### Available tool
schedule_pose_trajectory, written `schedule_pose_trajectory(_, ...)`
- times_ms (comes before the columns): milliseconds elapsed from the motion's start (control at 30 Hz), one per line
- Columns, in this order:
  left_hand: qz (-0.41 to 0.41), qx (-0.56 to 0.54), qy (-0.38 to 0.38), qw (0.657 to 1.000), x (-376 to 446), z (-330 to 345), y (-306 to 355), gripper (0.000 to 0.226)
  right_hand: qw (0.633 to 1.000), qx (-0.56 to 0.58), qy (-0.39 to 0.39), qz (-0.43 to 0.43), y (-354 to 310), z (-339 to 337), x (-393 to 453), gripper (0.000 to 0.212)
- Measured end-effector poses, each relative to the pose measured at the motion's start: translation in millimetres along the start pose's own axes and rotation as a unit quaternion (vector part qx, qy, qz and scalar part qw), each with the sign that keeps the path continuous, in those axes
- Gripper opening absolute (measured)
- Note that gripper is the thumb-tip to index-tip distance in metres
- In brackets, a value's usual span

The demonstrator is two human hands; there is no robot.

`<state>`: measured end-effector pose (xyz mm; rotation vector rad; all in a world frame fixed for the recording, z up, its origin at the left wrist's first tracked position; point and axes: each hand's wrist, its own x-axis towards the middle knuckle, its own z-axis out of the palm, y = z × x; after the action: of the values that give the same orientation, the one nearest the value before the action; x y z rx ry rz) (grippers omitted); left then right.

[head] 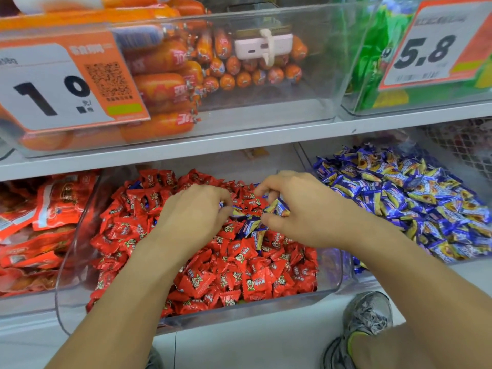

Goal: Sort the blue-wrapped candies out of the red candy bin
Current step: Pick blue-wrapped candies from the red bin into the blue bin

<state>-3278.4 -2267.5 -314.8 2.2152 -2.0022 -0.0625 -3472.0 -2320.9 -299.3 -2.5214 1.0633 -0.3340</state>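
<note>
Fingers (262, 189) of the right hand (298, 209) pinch a blue-wrapped candy (277, 207) over the red candy bin (330, 265); the left hand (194, 217) curls around another blue-wrapped piece (237, 211) mid-bin.

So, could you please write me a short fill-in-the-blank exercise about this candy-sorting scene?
1. The right hand pinches a ____-wrapped candy.
2. Both hands work in the bin filled mostly with ____ candies.
3. The bin of blue candies stands to the ____ of the red candy bin.
4. The price tag above the blue candies reads ____.

Missing words: blue; red; right; 5.8
</note>
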Motion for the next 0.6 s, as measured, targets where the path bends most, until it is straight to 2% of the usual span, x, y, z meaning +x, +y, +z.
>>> schedule_pose_trajectory(100, -0.024, -0.119, 0.066, 0.990, 1, -7, -7, 0.016, 0.998, 0.029, 0.050, 0.008, 1, 0, -2, 0.064)
schedule_pose_trajectory(167, -0.023, -0.235, 0.085, 0.968, -4, -15, -4, 0.017, 0.995, 0.061, 0.072, 0.014, 0, -1, -4, 0.065)
schedule_pose_trajectory(333, -0.010, -0.422, 0.076, 0.903, -15, -13, 39, 0.022, 0.973, 0.182, 0.141, 0.017, 3, -8, -14, 0.034)
schedule_pose_trajectory(433, -0.028, -0.511, 0.073, 0.856, -10, -7, 73, 0.026, 0.930, 0.338, 0.136, 0.057, 15, -20, -21, 0.015)
schedule_pose_trajectory(533, -0.038, -0.525, 0.053, 0.849, 3, -7, 101, 0.046, 0.900, 0.397, 0.140, 0.114, 39, -38, -35, 0.012)
schedule_pose_trajectory(600, -0.023, -0.540, 0.028, 0.841, 14, -7, 116, 0.046, 0.888, 0.393, 0.174, 0.162, 61, -50, -46, 0.009)
